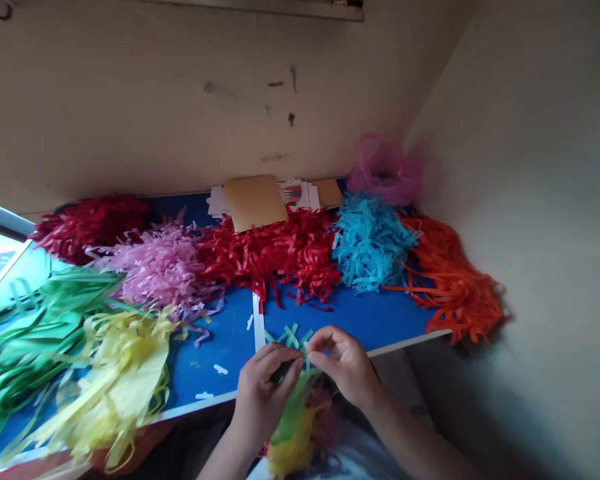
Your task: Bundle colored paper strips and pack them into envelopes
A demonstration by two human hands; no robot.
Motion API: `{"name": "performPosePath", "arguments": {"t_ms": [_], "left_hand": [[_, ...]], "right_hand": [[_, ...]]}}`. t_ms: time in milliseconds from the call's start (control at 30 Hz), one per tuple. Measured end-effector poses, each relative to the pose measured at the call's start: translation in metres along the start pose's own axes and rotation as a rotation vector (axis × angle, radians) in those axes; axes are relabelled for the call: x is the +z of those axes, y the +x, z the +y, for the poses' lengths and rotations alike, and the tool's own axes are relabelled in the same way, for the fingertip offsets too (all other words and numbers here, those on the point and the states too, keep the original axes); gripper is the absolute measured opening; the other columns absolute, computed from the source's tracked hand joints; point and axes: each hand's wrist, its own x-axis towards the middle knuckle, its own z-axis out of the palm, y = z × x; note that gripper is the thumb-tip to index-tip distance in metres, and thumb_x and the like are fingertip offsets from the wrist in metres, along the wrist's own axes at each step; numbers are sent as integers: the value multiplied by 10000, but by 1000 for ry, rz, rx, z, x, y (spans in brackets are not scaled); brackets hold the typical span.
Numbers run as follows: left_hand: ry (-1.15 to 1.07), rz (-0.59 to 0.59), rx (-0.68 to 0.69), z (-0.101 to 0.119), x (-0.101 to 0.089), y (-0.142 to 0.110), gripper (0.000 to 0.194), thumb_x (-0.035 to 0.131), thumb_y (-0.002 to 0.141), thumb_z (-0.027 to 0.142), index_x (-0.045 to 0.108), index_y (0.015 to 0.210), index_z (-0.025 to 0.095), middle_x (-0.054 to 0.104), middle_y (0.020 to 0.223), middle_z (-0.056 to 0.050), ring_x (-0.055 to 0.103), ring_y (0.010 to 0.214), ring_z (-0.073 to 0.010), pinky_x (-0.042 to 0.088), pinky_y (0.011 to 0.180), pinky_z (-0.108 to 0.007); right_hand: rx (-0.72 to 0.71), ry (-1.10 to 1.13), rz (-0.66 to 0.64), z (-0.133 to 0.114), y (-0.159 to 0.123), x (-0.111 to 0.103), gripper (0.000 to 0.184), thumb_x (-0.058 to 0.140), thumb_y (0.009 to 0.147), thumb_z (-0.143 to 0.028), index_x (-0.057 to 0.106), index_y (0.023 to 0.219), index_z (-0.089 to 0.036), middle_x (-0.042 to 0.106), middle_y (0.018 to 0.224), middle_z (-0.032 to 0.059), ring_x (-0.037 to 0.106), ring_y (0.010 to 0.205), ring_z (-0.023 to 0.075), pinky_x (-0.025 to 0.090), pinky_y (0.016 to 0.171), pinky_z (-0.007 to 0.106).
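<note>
My left hand (267, 375) and my right hand (344, 365) meet over the front edge of the table. Both are closed in a pinch, fingertips close together around a thin pale green paper strip (307, 359). Several loose ends of light green paper strips (291, 335) lie on the table just beyond my fingers. Below my hands, on my lap, a bunch of shredded paper shows green and yellow (296, 427), with some pinkish red at its right. My left hand partly covers it, and its lower part is blurred.
Heaps of paper strips line the blue table (220, 347): green (45, 340), yellow (130, 373), pink (160, 267), red (280, 253), light blue (375, 240) and orange (455, 280). Behind them are brown card (255, 202) and a pink plastic bag (385, 170). Walls stand behind and right.
</note>
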Motion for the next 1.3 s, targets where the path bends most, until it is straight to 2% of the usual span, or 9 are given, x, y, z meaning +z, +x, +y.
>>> {"name": "performPosePath", "arguments": {"t_ms": [100, 167, 267, 367, 633, 767, 900, 1167, 1300], "left_hand": [[24, -16, 21, 0, -3, 0, 93, 630, 845, 191, 709, 802, 216, 718, 738, -17, 680, 647, -132, 510, 593, -189], [-4, -5, -39, -2, -5, -2, 42, 661, 818, 193, 689, 835, 220, 727, 729, -1, 689, 640, -134, 517, 595, -187], [-82, -33, -142, -6, -8, -5, 129, 712, 778, 213, 650, 891, 220, 729, 698, 17, 696, 614, -143, 528, 583, -194], [-113, -91, -145, -8, -11, -4, 142, 742, 769, 242, 664, 886, 221, 740, 705, 11, 706, 621, -146, 537, 587, -190], [-15, -122, 60, -5, -15, -1, 15, 680, 849, 226, 694, 848, 220, 732, 801, -24, 705, 736, -139, 551, 653, -185], [157, 16, 256, -6, -12, -6, 193, 678, 839, 163, 659, 1022, 222, 726, 952, -47, 695, 903, -170, 523, 933, -314], [209, 31, 401, -4, -7, -10, 194, 612, 858, 51, 629, 942, 225, 703, 828, 19, 676, 766, -109, 394, 1095, -383], [245, 2, 336, -1, 7, -11, 95, 611, 875, 128, 587, 877, 220, 697, 787, 16, 679, 758, -134, 482, 960, -352], [286, -46, 156, -8, -4, -21, 91, 615, 886, 245, 589, 802, 221, 698, 757, 1, 678, 683, -146, 528, 646, -236]], "right_hand": [[-141, -215, -22, -5, -2, -1, 65, 648, 796, -162, 664, 844, -203, 700, 815, 12, 654, 802, 164, 491, 790, 274], [-139, -258, -28, -6, -2, -1, 91, 654, 784, -145, 675, 848, -207, 712, 822, 13, 657, 813, 168, 485, 799, 278], [57, -91, -77, -2, 1, -1, 63, 722, 739, -192, 692, 794, -202, 716, 767, 4, 651, 736, 160, 497, 713, 258], [189, 93, -125, 3, 3, -1, 114, 790, 682, -258, 704, 714, -191, 699, 703, -4, 634, 669, 152, 495, 641, 244], [-72, -45, -123, -4, 1, -9, 97, 709, 811, -216, 713, 717, -189, 691, 747, 8, 641, 730, 143, 488, 694, 230], [-189, -174, -42, -7, -5, -9, 66, 697, 826, -169, 715, 768, -194, 716, 799, 23, 668, 773, 148, 506, 725, 224], [-299, -272, -17, -12, -13, -7, 80, 675, 848, -142, 713, 806, -199, 724, 821, 26, 677, 787, 141, 513, 742, 211], [-343, -340, -10, -17, -17, -6, 104, 658, 866, -168, 702, 778, -204, 717, 789, 23, 680, 750, 138, 524, 724, 209], [-303, -439, -11, -2, -32, -40, 109, 629, 892, -206, 713, 822, -207, 723, 837, 38, 682, 799, 154, 523, 761, 238]]}}
